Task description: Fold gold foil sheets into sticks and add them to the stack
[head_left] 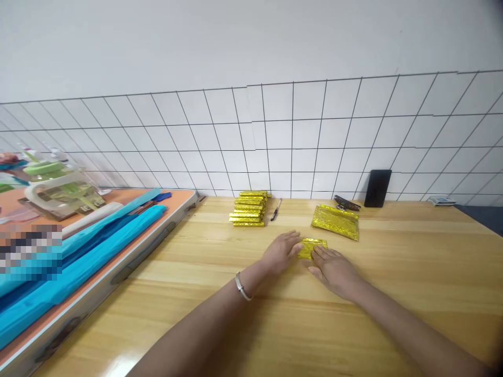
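A small piece of shiny gold foil sheet [310, 246] lies flat on the wooden table between my hands. My left hand [281, 252] rests at its left edge, fingers stretched out over the corner. Across its right part lie the fingers of my right hand [334, 269], spread and flat. Behind my right hand sits a larger stack of gold foil sheets [336, 222]. Further back on the left, a pile of narrow folded gold foil strips [248, 209] is stacked up, with a pen [275, 210] beside it.
A black phone-like slab [378, 188] leans against the tiled wall, next to a dark clip-like object [346, 203]. Along the left runs an orange-topped surface [178, 197] bearing blue rolls [118, 246] and a green-lidded jug [58, 183]. Small flat items [442, 201] lie at the back right.
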`<state>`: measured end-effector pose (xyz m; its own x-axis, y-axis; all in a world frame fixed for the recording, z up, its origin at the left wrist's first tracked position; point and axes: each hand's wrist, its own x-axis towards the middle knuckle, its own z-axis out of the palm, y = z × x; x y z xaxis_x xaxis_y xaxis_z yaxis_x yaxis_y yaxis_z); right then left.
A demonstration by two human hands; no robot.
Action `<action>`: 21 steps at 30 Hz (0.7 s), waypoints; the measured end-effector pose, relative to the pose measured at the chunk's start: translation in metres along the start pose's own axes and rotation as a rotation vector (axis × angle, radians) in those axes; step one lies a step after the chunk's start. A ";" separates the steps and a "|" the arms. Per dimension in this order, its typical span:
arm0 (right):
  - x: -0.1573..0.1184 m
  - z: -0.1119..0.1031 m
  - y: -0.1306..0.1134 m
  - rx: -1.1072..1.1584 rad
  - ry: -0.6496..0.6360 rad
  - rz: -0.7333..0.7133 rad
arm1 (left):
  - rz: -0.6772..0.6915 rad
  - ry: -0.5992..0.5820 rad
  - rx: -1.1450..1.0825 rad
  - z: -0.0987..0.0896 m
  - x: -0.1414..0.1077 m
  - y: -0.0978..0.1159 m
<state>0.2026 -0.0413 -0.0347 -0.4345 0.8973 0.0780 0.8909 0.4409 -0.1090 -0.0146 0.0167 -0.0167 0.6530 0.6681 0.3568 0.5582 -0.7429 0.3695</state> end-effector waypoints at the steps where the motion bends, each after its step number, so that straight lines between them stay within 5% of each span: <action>1: 0.000 0.000 -0.001 0.001 0.007 0.002 | 0.019 -0.010 0.003 0.008 0.006 0.002; 8: 0.008 -0.003 -0.011 0.086 0.044 0.058 | -0.009 -0.145 0.262 0.046 0.004 0.000; 14: 0.062 0.009 -0.042 0.154 0.118 0.069 | -0.002 -0.120 0.302 0.054 0.002 -0.003; 21: 0.069 0.028 -0.023 0.127 0.094 0.179 | -0.026 -0.064 0.300 0.054 0.003 -0.002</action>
<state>0.1485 0.0114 -0.0549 -0.2515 0.9580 0.1377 0.9263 0.2795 -0.2526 0.0139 0.0181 -0.0623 0.6620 0.6902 0.2921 0.6953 -0.7111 0.1046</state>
